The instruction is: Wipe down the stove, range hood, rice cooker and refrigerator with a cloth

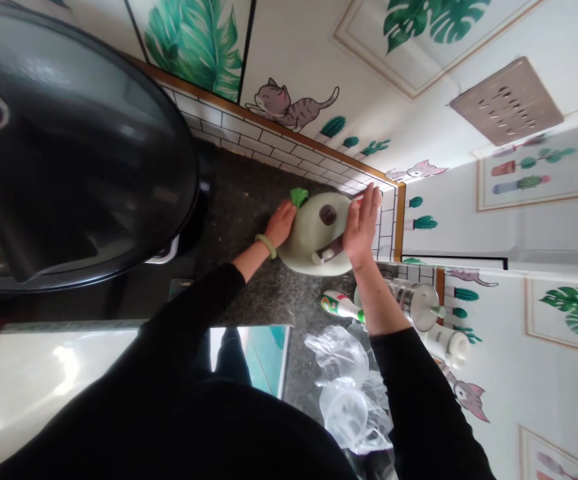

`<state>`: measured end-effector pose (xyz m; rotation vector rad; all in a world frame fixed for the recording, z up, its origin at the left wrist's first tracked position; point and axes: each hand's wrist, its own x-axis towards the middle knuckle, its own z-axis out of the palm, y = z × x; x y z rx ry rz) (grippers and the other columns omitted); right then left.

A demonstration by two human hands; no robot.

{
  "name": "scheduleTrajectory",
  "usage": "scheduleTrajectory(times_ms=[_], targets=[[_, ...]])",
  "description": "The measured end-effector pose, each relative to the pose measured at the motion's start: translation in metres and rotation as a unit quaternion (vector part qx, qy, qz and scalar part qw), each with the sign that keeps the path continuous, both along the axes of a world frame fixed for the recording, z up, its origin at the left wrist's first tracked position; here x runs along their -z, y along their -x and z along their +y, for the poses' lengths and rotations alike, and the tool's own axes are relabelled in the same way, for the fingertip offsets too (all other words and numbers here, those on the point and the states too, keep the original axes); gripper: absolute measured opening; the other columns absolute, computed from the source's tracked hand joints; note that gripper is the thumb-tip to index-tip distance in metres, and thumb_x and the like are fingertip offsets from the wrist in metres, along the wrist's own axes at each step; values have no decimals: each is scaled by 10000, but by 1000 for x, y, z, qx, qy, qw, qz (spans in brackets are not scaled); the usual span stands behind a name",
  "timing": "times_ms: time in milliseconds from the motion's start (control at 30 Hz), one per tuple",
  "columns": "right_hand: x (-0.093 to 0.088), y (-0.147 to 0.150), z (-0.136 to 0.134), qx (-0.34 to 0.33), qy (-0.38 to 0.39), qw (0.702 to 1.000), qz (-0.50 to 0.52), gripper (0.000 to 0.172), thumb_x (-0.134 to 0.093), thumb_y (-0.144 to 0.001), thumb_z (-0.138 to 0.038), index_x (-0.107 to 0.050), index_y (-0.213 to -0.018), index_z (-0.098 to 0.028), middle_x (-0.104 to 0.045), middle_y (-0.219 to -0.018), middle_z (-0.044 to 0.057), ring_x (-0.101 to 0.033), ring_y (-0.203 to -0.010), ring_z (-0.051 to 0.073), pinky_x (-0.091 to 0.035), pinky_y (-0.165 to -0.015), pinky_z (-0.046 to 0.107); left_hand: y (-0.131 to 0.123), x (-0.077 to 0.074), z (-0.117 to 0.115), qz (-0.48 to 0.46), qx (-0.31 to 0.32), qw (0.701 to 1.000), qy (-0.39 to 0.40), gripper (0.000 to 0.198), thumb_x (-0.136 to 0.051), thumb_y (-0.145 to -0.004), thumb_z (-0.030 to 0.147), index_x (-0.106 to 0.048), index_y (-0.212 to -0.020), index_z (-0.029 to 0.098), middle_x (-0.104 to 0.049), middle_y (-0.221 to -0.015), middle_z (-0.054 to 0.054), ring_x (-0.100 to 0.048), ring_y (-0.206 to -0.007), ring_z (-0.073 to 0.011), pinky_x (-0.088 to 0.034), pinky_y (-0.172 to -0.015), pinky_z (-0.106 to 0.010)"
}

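Observation:
A pale green, rounded lidded pot (309, 233) with a dark brown knob (327, 214) stands on the dark counter near the wall corner. A brown and cream handle (329, 253) points off its near right side. My left hand (281, 223), with a bangle at the wrist, is closed on a crumpled green cloth (299, 196) at the pot's left edge. My right hand (361, 227) lies along the pot's right side by the handle, its fingers stretched out. Partly behind those fingers is a small red and white thing (376, 199).
At left a large black wok lid (83, 153) looms close. Right of me are a white and green bottle (341, 305), glass jars (416, 303), a white container (451, 347) and clear plastic bags (341, 357) with a clear tub (347, 415). Tiled walls meet behind the pot.

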<state>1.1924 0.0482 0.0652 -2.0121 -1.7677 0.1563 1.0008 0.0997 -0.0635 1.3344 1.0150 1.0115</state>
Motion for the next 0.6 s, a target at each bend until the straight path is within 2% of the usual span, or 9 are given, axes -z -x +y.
scheduleTrajectory(times_ms=[133,200,300,367,433,500,533,600], targets=[[-13,0,-38,-65,19,997,27,783,-273,-1082,-688,-115,-1750,-311,-145,-1823,59,-95,-1694,299,-142,-1347,644,6,2,-86,-7,-58,998,4,509,-344,-1115,500,-623,-1438,223,-555,-1612,-116,-367,-1619,-254,-238,-1384,-510],[-19,-2,-59,-70,50,995,54,834,-334,-1054,-739,-139,-1747,-317,-135,-1827,60,-87,-1695,304,-128,-1349,643,5,1,-130,-13,-69,997,11,553,-334,-1117,509,-525,-1556,233,-443,-1705,-105,-293,-1655,-252,-199,-1398,-513],[-25,0,-82,24,86,992,95,875,-295,-1041,-784,-187,-1742,-272,-168,-1818,95,-107,-1691,316,-102,-1355,635,6,-2,-188,-25,-69,997,31,584,-335,-1121,490,-392,-1658,267,-325,-1773,-82,-225,-1678,-249,-163,-1406,-511],[-28,6,-91,87,81,989,86,874,-251,-1059,-763,-206,-1739,-216,-179,-1812,130,-117,-1690,312,-97,-1365,603,6,-9,-217,-26,-65,997,39,588,-338,-1126,453,-328,-1689,285,-260,-1799,-73,-165,-1692,-246,-153,-1405,-518],[-31,13,-95,91,66,993,47,859,-252,-1077,-730,-200,-1740,-186,-151,-1816,142,-91,-1694,302,-98,-1373,571,6,-20,-231,-22,-50,998,13,582,-337,-1127,414,-318,-1691,274,-176,-1822,-75,-111,-1701,-250,-171,-1400,-530],[-33,17,-96,63,60,996,13,817,-254,-1095,-692,-180,-1746,-203,-124,-1823,126,-73,-1696,297,-101,-1377,562,4,-35,-225,-11,-24,998,-50,536,-350,-1119,410,-440,-1623,252,-109,-1833,-70,-91,-1703,-268,-191,-1395,-538],[-34,18,-96,53,59,997,1,795,-247,-1102,-676,-173,-1748,-219,-125,-1824,114,-74,-1696,299,-105,-1376,570,1,-41,-214,-2,-12,997,-82,506,-360,-1113,418,-522,-1559,240,-105,-1834,-67,-90,-1703,-278,-193,-1396,-539],[-34,16,-95,40,62,997,-13,757,-233,-1109,-655,-160,-1750,-258,-140,-1824,91,-87,-1695,303,-116,-1372,599,-7,-47,-175,23,5,994,-110,469,-364,-1106,425,-637,-1431,226,-182,-1820,-69,-108,-1701,-280,-181,-1401,-529]])
